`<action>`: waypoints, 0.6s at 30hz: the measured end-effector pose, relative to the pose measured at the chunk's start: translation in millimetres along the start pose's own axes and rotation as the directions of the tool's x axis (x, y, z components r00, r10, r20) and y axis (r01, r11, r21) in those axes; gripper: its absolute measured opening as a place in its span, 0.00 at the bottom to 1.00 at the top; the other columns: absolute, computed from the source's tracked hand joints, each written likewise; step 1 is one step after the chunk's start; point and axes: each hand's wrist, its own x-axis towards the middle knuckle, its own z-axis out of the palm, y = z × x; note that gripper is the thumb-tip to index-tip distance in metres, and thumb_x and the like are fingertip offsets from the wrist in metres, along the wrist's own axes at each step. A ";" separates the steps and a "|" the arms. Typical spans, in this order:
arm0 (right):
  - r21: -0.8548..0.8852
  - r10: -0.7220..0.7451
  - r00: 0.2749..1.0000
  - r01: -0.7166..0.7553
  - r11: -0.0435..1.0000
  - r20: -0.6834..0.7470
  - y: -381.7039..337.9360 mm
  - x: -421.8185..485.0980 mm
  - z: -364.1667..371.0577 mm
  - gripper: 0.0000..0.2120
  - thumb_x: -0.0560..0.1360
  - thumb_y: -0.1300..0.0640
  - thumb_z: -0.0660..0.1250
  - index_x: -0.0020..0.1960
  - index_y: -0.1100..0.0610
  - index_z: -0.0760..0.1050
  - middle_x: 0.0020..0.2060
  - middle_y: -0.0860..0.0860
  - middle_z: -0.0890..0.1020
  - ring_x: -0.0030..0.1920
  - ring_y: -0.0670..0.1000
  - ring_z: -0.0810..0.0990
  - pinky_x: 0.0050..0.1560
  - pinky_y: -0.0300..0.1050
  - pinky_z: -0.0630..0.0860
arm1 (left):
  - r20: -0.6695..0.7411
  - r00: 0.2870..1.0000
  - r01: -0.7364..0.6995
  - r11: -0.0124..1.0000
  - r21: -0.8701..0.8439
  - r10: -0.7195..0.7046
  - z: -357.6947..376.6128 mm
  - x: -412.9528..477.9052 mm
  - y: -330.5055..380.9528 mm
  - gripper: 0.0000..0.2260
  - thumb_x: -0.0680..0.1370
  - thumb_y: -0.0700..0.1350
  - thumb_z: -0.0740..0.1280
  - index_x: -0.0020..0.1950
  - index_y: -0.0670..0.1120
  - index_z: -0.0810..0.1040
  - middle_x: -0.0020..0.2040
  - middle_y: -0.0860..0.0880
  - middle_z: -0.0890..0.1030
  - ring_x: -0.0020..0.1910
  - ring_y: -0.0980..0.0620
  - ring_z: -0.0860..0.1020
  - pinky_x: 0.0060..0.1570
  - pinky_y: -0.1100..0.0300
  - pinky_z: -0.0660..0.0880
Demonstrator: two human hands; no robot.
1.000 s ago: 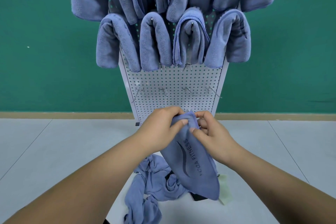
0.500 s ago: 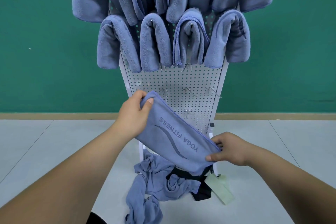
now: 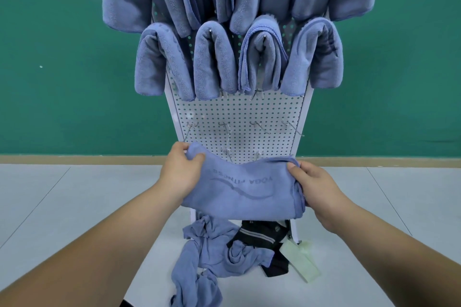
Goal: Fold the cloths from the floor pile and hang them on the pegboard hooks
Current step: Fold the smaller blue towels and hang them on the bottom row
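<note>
Left hand (image 3: 180, 174): fingers curled over the upper corner of the blue cloth (image 3: 244, 192), thumb pinching from the near side. Right hand (image 3: 316, 189): clamped on the opposite end, thumb on top, fingers wrapped under the bunched edge. The cloth spans hand to hand as a broad folded band, sagging slightly in the middle. It is held in the air before the lower part of the pegboard (image 3: 237, 112).

Step in hand, as I read it: folding is at or near its end, and the band is being squared up for hanging.

The next move calls for a lift toward 12 o'clock and a drape over one of the bare hooks (image 3: 259, 127), four of which stand in a row just above the hands. The band's middle must land on the hook so both halves drop evenly. One more fold may be needed first, since the hung cloths (image 3: 214, 62) look narrower.

Writing: "YOGA FITNESS", tone on tone, upside down to the camera, with a wavy stroke beside it. A hung cloth at 1 o'clock shows a similar stroke, but no letters can be read there.

Outward: at 6 o'clock lies the floor pile (image 3: 212, 252) of crumpled blue cloths. At 5 o'clock are a dark striped fabric (image 3: 264, 234) and a pale green flat piece (image 3: 303, 262), with no readable label on either.
</note>
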 end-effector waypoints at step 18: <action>-0.127 -0.177 0.921 0.233 0.964 0.346 -32.2 -24.2 6.1 0.23 0.75 0.56 0.79 0.66 0.48 0.75 0.49 0.63 0.83 0.47 0.58 0.86 0.53 0.52 0.82 | 0.245 0.921 -0.256 0.945 -0.204 0.303 27.0 -20.8 23.2 0.06 0.80 0.50 0.74 0.49 0.49 0.83 0.45 0.47 0.86 0.47 0.44 0.84 0.53 0.44 0.81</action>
